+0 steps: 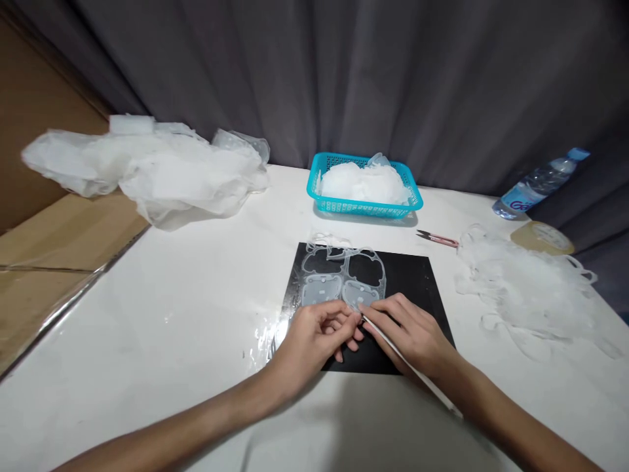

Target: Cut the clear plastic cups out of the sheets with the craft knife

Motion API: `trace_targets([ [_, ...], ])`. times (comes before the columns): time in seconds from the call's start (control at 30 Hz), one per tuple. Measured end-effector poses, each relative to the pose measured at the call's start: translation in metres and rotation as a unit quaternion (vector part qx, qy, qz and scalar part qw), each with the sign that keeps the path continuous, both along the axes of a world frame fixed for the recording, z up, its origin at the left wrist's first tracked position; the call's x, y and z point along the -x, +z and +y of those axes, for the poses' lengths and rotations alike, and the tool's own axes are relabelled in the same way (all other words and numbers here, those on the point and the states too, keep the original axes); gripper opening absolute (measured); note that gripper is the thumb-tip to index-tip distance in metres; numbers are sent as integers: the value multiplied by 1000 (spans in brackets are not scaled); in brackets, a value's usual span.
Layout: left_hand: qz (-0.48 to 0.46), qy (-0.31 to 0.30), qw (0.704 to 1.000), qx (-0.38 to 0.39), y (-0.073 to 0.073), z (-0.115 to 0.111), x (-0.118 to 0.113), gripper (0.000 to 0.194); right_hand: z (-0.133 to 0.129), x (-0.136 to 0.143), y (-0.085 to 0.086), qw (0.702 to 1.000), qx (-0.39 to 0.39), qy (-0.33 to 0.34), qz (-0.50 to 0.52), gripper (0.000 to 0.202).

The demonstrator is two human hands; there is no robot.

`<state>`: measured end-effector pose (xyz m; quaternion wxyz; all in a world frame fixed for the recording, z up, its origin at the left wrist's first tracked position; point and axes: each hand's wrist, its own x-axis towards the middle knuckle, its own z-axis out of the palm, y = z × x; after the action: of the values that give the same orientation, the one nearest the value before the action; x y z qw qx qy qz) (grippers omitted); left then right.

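A translucent moulded sheet [345,267] lies over a black mat [407,272]; its two upper shapes are open outlines and its two lower ones are filled. My left hand [319,334] is at the sheet's near edge, thumb and forefinger pinched together; anything between them is too small or hidden to make out. A thin white stick [407,362] slants through my right hand [413,331], its tip close to my left fingertips. The right fingers are closed round it and rest by the lower right shape. My hands cover the near part of the sheet.
A turquoise basket [363,208] holding white translucent pieces stands behind the mat. White plastic bags [181,170] lie back left beside cardboard [73,236]. To the right are thread snips [437,238], a tangle of clear scraps [525,282], a tape roll [543,237] and a water bottle [538,185].
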<state>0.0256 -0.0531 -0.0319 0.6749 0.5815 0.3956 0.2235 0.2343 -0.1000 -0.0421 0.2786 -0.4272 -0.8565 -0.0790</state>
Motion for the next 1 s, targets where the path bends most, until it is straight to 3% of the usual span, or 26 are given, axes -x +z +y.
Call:
trace_targets([
  [0.27, 7, 6, 1000, 11, 0, 1, 2, 28, 2, 3, 7, 982, 141, 34, 124, 19],
  [0.33, 7, 18, 999, 32, 0, 2, 3, 23, 16, -16, 10, 970, 141, -38, 195, 20],
  [0.37, 7, 22, 999, 44, 0, 3, 3, 21, 26, -30, 13, 954, 128, -113, 245, 20],
  [0.43, 2, 24, 998, 63, -1, 7, 5, 18, 50, -61, 19, 884, 74, -295, 354, 24],
  [0.47, 1, 21, 997, 68, -1, 9, 5, 17, 60, -74, 23, 853, 85, -332, 393, 27],
  [0.5, 3, 15, 997, 72, -1, 11, 6, 17, 68, -83, 26, 842, 113, -334, 408, 29],
  [0.63, 48, -28, 995, 80, 1, 14, 7, 12, 67, -78, 29, 883, 282, -163, 339, 29],
  [0.77, 120, -61, 990, 39, 9, 14, 11, 15, 47, -52, 24, 861, 334, -86, 373, 30],
  [0.9, 166, -12, 975, -150, 13, 23, 13, 32, 36, -46, 25, 846, 364, -37, 388, 28],
  [0.97, 149, 29, 958, -244, 13, 29, 12, 36, 34, -44, 28, 837, 374, -1, 399, 27],
  [1.0, 130, 35, 952, -276, 13, 31, 11, 48, 32, -43, 29, 833, 379, 18, 403, 27],
])
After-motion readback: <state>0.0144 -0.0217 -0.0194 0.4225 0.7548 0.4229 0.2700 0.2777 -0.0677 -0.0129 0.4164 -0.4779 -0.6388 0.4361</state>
